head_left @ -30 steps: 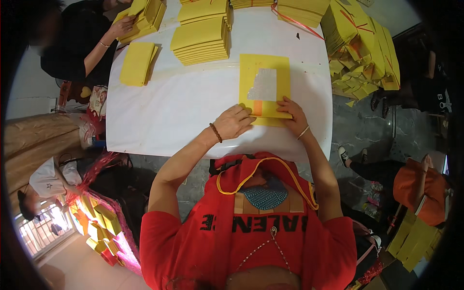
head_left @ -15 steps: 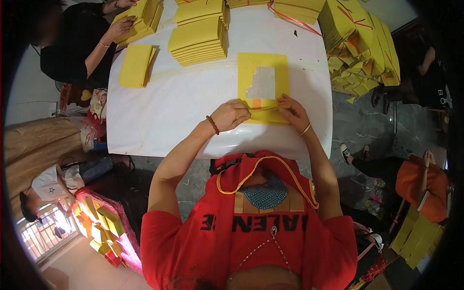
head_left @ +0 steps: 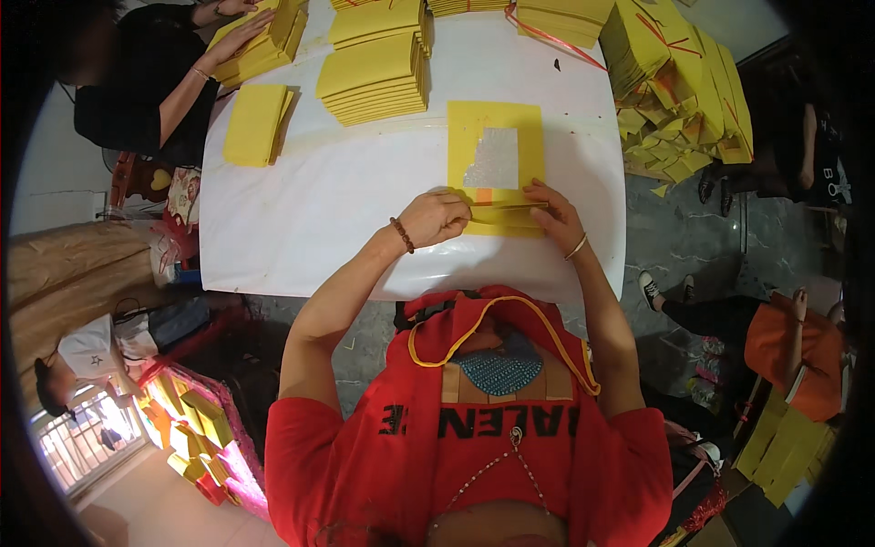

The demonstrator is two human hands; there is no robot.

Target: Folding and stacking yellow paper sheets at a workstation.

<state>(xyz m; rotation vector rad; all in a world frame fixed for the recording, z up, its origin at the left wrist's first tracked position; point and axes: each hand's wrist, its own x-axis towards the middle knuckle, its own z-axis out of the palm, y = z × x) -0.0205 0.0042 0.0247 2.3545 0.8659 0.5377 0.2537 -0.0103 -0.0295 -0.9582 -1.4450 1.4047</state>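
Note:
A yellow paper sheet (head_left: pixel 463 137) lies flat before me, with a silvery rectangle (head_left: pixel 497 159) of ragged left edge and a small orange patch (head_left: pixel 485 195) on it. Across its near end runs a raised paper fold (head_left: pixel 510 208). My left hand (head_left: pixel 437 217) is closed, pinching the fold's left end. At the right end, my right hand (head_left: pixel 554 210) has its thumb and fingers closed around the paper's edge. The fingertips of both hands partly cover the fold.
The white-covered table (head_left: pixel 365 201) bears a thin yellow pile (head_left: pixel 255 125) and a taller yellow stack (head_left: pixel 372 77). At the far left a co-worker's hand (head_left: pixel 244 36) rests on another stack. Bundles with red ties (head_left: pixel 656 46) stand at the right edge.
The fold at the sheet's near end stands up more distinctly. My hands have barely moved. The co-worker's hand at the far left has shifted on the stack.

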